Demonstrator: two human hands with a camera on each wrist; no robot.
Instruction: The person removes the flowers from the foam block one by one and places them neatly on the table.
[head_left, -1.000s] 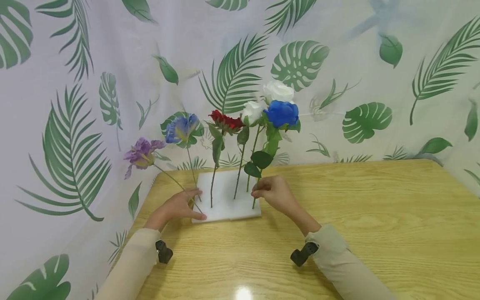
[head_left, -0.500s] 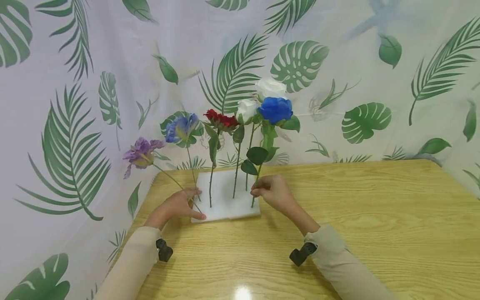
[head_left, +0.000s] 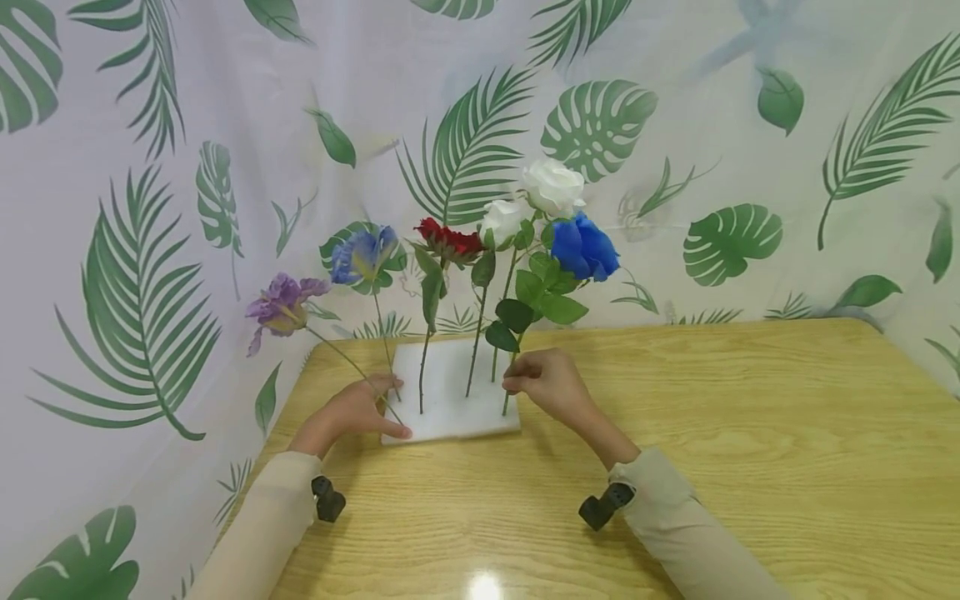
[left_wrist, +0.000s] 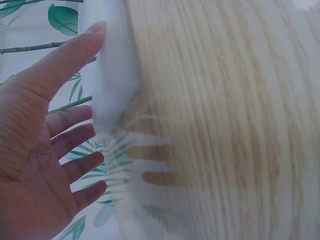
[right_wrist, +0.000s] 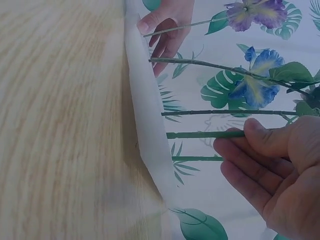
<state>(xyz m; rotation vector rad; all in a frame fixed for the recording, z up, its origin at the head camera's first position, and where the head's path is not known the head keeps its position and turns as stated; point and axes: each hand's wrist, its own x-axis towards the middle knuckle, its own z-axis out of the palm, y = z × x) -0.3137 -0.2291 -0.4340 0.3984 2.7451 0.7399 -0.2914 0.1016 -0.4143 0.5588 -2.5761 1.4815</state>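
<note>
My right hand [head_left: 555, 385] pinches the green stem [right_wrist: 200, 135] of a blue rose [head_left: 585, 248] between thumb and fingers. The stem's lower end stands in a white foam board [head_left: 446, 375], near its front right corner. The rose's head leans right, below a white rose [head_left: 553, 187]. At the board's left side, my left hand [head_left: 352, 412] is spread with straight fingers. Its thumb [left_wrist: 75, 57] rests at the board's front edge, and its fingertips are by the left edge, around the stems of a purple iris [head_left: 283, 307] and a blue iris [head_left: 363, 257].
A red flower [head_left: 450, 240] and a smaller white rose [head_left: 502, 223] also stand upright in the board. The wooden table [head_left: 712, 433] extends to the right and front. Behind it hangs a leaf-printed curtain [head_left: 712, 125].
The blue rose's head swings slightly left, then turns and tips right, showing more leaves. The red and white flowers sway along. Both hands stay nearly in place.
</note>
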